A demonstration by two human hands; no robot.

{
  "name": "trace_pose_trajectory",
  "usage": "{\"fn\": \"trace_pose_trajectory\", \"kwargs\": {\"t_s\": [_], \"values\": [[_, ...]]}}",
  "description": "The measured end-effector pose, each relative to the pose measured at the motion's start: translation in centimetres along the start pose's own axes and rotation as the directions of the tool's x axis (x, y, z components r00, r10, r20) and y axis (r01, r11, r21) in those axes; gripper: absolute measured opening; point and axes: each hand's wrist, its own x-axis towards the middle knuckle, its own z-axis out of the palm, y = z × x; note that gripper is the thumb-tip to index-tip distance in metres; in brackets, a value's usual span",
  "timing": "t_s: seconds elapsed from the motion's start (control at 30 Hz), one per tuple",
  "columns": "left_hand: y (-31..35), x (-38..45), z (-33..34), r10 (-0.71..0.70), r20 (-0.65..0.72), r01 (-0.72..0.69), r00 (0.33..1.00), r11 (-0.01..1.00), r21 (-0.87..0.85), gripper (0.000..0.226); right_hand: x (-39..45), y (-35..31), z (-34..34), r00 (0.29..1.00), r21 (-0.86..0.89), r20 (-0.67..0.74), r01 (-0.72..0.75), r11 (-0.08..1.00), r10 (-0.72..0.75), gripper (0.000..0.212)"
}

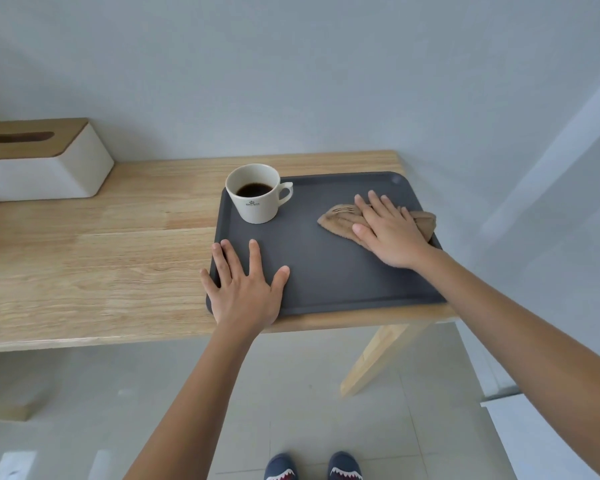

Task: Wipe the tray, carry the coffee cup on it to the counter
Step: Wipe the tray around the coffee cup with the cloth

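A dark grey tray lies at the right end of a wooden table. In its far left corner stands a white coffee cup with black coffee inside, handle pointing right. My right hand presses flat on a crumpled brown cloth near the tray's right edge; the cloth shows on both sides of the hand. My left hand lies flat with fingers spread on the tray's near left corner, holding nothing.
A white tissue box with a wooden lid sits at the table's far left. The wooden table ends just right of the tray, against a pale wall. Below are a table leg, tiled floor and my slippers.
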Motion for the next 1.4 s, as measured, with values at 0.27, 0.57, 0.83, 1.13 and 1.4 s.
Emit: {"fn": "trace_pose_trajectory", "kwargs": {"t_s": [0.27, 0.57, 0.83, 1.13, 1.4], "values": [[0.0, 0.0, -0.1, 0.020, 0.013, -0.020, 1.000, 1.000, 0.009, 0.077, -7.9, 0.2, 1.1, 0.997, 0.023, 0.018, 0.080, 0.997, -0.081, 0.061], [-0.3, 0.0, -0.2, 0.037, 0.030, -0.038, 0.999, 0.999, 0.015, 0.077, 0.7, -0.9, -0.2, 0.995, 0.054, -0.071, -0.063, 0.997, 0.067, 0.054], [-0.1, 0.1, -0.1, 0.039, 0.024, -0.039, 0.999, 0.999, 0.007, 0.077, 8.0, -4.0, -0.5, 0.991, 0.080, -0.096, -0.089, 0.993, 0.097, 0.055], [-0.1, 0.2, 0.2, 0.027, 0.019, -0.027, 0.999, 1.000, -0.007, 0.070, 0.6, -6.6, 1.3, 0.981, 0.000, -0.062, 0.182, 0.983, -0.182, 0.045], [-0.2, 0.0, 0.1, 0.050, 0.023, -0.050, 0.998, 0.999, 0.011, 0.064, -6.4, -4.6, 1.4, 0.938, -0.001, 0.032, 0.345, 0.939, -0.345, 0.045]]}}
